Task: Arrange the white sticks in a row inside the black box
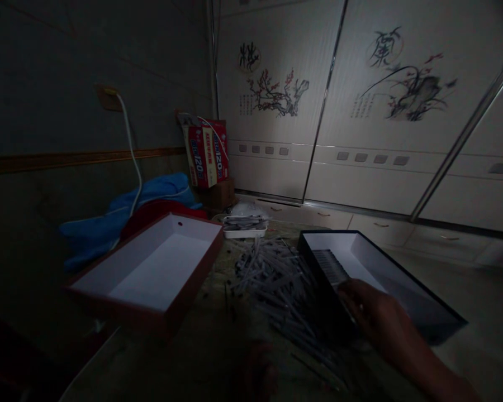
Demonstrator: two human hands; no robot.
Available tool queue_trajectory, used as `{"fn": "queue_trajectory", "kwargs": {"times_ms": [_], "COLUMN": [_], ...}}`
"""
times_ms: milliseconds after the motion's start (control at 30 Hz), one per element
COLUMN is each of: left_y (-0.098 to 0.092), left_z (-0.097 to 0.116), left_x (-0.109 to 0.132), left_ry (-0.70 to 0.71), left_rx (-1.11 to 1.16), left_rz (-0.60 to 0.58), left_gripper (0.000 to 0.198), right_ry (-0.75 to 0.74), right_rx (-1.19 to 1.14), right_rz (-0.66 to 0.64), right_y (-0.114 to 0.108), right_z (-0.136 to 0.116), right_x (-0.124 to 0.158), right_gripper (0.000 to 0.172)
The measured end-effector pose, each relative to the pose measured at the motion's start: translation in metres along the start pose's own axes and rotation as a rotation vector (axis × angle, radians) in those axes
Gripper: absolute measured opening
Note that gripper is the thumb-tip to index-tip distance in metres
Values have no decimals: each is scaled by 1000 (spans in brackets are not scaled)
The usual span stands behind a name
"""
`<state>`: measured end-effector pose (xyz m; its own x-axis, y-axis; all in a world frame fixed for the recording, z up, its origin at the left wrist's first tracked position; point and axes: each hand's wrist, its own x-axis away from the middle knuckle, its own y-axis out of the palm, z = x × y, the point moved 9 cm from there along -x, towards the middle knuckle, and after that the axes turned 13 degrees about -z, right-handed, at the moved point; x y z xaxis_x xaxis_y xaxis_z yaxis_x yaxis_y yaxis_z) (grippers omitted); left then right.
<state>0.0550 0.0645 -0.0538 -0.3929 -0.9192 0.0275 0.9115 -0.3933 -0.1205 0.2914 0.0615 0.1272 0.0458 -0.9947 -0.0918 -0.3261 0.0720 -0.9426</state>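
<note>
My right hand reaches into the left side of a dark-edged box with a white inside. Its fingers are closed at the near end of a row of slim pieces lying along that wall; what they grip is hidden. Low in the middle, my left hand is a dark, blurred shape whose fingers I cannot make out. In front of it spreads a loose pile of thin, pale, stick-like pieces, possibly pen parts. A red-sided box with a bare white inside stands on the left.
Behind the pile, a white tray holds more slim pieces and clear plastic. A blue cloth and a red item are behind the red box. A red carton stands by the wall, near a white cable and sliding cabinet doors.
</note>
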Motion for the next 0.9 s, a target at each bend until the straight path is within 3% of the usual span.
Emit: {"fn": "queue_trajectory", "kwargs": {"times_ms": [100, 167, 267, 367, 500, 600, 733, 900], "left_y": [1, -2, -10, -23, -41, -50, -48, -49], "left_z": [0, 0, 6, 11, 12, 18, 34, 41], "left_x": [0, 2, 8, 16, 23, 21, 16, 13], "left_ry": [13, -13, -47, -77, -103, -48, 70, 95], "left_rx": [57, 87, 32, -102, -257, -461, -729, -674], "left_rz": [-20, -15, -11, 13, 89, 138, 86, 38], "left_gripper": [40, 35, 30, 26, 29, 34, 40, 33], "right_ry": [-33, -28, 45, 145, 182, 82, -41, -35], "right_rx": [-133, -140, -16, 97, 111, 46, -98, -425], "right_rz": [-98, -215, -249, -217, -221, -183, -42, 210], "right_y": [44, 88, 140, 166, 173, 168, 162, 146], "right_z": [-43, -61, -68, -64, -63, -71, -78, -72], "right_x": [20, 27, 29, 28, 27, 28, 41, 56], "right_gripper": [27, 21, 28, 32, 35, 31, 29, 33]}}
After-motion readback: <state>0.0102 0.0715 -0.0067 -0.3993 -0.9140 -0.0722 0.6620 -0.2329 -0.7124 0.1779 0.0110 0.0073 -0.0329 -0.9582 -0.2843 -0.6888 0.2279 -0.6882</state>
